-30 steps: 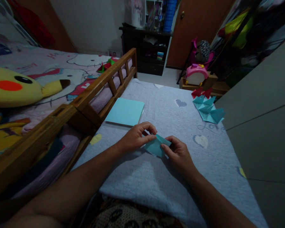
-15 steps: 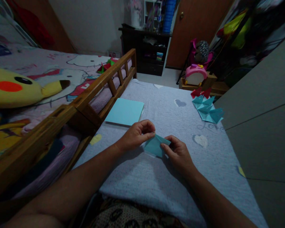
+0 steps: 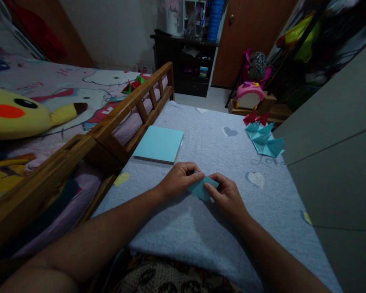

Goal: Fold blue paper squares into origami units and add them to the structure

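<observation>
A small folded piece of light blue paper (image 3: 203, 192) is held between my two hands, low over the bed. My left hand (image 3: 183, 178) pinches its upper left part, the thumb lying across the top. On the other side my right hand (image 3: 227, 191) grips the right corner between thumb and fingers. Parts of the paper are hidden under both hands. A stack of square light blue paper (image 3: 159, 143) lies flat beyond my left hand. Several folded blue paper shapes (image 3: 264, 138) stand at the far right, with red folded paper (image 3: 256, 119) just behind them.
A wooden bed rail (image 3: 131, 103) runs along the left side, with a yellow plush toy (image 3: 15, 116) on the bed past it. A pale cabinet (image 3: 332, 162) borders the right edge. A dark shelf (image 3: 183, 65) stands beyond the bed's far end.
My left hand has moved slightly right and down, and its thumb now lies over the paper's upper part. The paper's raised flap has come down. My right hand keeps its grip.
</observation>
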The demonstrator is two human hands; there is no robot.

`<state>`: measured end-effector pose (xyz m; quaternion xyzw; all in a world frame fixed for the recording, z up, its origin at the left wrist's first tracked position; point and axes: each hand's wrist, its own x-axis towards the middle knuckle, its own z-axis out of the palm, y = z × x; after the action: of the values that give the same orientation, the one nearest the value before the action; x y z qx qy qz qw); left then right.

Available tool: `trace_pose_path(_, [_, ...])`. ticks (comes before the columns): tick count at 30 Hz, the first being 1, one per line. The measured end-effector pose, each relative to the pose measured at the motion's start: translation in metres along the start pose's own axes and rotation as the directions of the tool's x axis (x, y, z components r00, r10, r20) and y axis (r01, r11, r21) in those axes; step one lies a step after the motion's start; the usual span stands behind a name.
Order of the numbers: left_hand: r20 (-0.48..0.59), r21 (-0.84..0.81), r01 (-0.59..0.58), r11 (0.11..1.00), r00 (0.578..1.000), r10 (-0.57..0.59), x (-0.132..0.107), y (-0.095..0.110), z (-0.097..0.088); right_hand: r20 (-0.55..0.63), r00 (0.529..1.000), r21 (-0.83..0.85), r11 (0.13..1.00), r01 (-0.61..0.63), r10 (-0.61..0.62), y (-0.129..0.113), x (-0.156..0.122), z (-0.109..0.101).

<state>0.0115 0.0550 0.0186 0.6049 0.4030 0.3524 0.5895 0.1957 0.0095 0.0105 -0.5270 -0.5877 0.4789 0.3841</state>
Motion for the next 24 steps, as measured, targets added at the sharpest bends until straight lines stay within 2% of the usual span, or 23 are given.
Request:
trace_pose_path(4, [0.028,0.043,-0.057,0.997,0.998,0.056,-0.0009,0.0001,0.0034,0.007,0.998,-0.049,0.997,0.059,-0.058,-0.0028,0.0015,-0.0011])
trace_pose_path(8, [0.01,0.076,-0.08,0.994,0.997,0.08,-0.0015,0.0027,0.0032,0.048,0.997,-0.009,0.998,0.066,-0.065,-0.0028,0.0013,-0.0026])
trace_pose_path(13, [-0.091,-0.01,-0.004,1.0,0.996,0.003,-0.0012,0.0083,-0.0027,0.089,0.996,0.067,0.997,0.026,-0.031,0.0032,0.0007,-0.002])
trace_pose_path(17, [-0.106,-0.102,0.05,0.994,0.992,-0.061,-0.0011,0.0093,-0.0054,0.124,0.992,0.12,0.993,-0.001,-0.014,0.0047,0.0012,-0.0026])
trace_pose_path(20, [-0.024,-0.193,0.094,0.977,0.995,-0.1,-0.0007,0.0073,-0.0055,0.121,0.993,0.177,0.984,-0.031,0.01,0.0042,0.0018,-0.0037])
trace_pose_path(24, [0.13,-0.173,0.17,0.97,0.98,-0.149,-0.0003,0.0004,-0.0034,0.047,0.998,0.202,0.978,-0.044,0.035,0.0055,0.002,-0.0033])
